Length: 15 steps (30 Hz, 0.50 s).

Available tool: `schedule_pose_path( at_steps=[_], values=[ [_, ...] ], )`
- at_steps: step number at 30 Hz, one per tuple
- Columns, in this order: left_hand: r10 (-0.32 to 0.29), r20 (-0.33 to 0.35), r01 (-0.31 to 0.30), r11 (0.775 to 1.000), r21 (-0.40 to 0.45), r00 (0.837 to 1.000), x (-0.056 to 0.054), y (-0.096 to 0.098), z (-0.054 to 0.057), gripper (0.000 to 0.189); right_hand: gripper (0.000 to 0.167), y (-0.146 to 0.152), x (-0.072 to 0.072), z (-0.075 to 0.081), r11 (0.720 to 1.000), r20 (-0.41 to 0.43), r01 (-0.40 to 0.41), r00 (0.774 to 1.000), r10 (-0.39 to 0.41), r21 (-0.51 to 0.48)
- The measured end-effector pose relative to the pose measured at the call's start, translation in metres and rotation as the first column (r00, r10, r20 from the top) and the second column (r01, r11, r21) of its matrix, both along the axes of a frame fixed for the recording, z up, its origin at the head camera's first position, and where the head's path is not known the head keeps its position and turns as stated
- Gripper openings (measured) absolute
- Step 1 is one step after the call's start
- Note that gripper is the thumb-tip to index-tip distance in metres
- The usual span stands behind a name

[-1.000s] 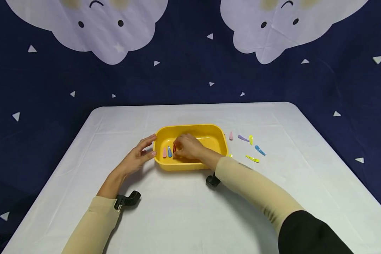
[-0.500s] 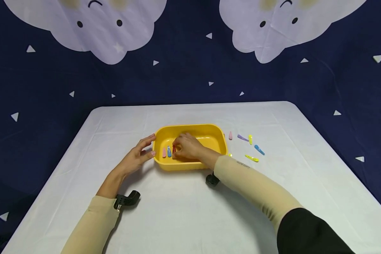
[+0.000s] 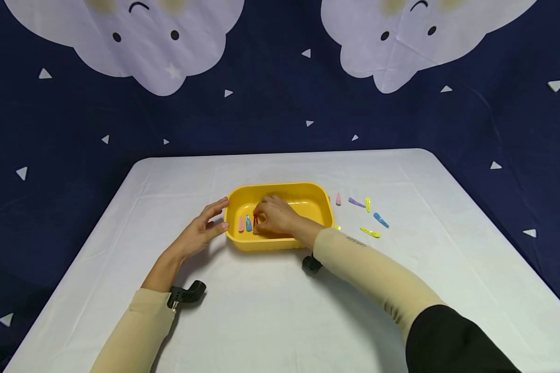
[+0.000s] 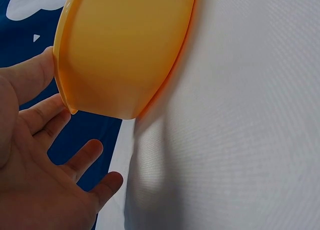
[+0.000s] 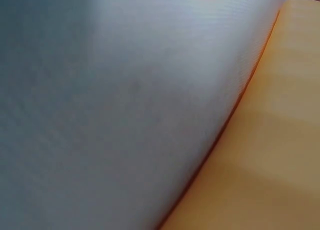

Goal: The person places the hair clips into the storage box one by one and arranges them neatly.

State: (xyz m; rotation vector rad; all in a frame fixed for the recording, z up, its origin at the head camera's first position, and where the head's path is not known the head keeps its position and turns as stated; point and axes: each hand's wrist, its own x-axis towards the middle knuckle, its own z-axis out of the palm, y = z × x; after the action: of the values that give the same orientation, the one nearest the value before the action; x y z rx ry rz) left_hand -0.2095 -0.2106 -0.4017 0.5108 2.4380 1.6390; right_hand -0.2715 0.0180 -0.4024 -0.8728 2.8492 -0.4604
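A yellow tray [image 3: 280, 244] stands on the white table. Inside it, near the left end, a pink hair clip [image 3: 241, 224] and a blue hair clip [image 3: 249, 223] lie side by side. Just right of these, my right hand [image 3: 278, 215] pinches a red hair clip [image 3: 255, 221] low in the tray; the fingers partly cover it. My left hand [image 3: 198, 233] touches the tray's left end with extended fingers and thumb. In the left wrist view, that hand [image 4: 42, 175] has its thumb and some fingertips at the rim, the others spread. The right wrist view shows neither right fingers nor clips.
Right of the tray lie a pink clip [image 3: 338, 199], a purple clip [image 3: 357, 202], a yellow clip [image 3: 367, 204], a blue clip [image 3: 381, 220] and another yellow clip [image 3: 370, 232]. A bit of yellow shows beside the right sleeve. A dark blue cloth [image 3: 270, 124] hangs behind.
Hardly anything differs. The red clip shows slightly more beside my right fingertips, and the whole view has shifted a little. My left hand stays at the tray's end.
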Motion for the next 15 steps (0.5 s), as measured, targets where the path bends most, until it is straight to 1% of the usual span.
schedule_pose_path(
  at_steps=[7, 15],
  values=[
    [0.002, 0.015, -0.002, 1.0, -0.005, 1.0, 0.0007, 0.0001, 0.0007, 0.058, 0.049, 0.0005, 0.0007, 0.0002, 1.0, -0.001, -0.003, 1.0, 0.003, -0.004],
    [0.005, 0.01, -0.005, 1.0, -0.014, 1.0, 0.0013, 0.0001, 0.0012, 0.058, 0.05, 0.0001, 0.0002, 0.0006, 1.0, 0.006, -0.001, 1.0, 0.001, -0.005]
  ],
)
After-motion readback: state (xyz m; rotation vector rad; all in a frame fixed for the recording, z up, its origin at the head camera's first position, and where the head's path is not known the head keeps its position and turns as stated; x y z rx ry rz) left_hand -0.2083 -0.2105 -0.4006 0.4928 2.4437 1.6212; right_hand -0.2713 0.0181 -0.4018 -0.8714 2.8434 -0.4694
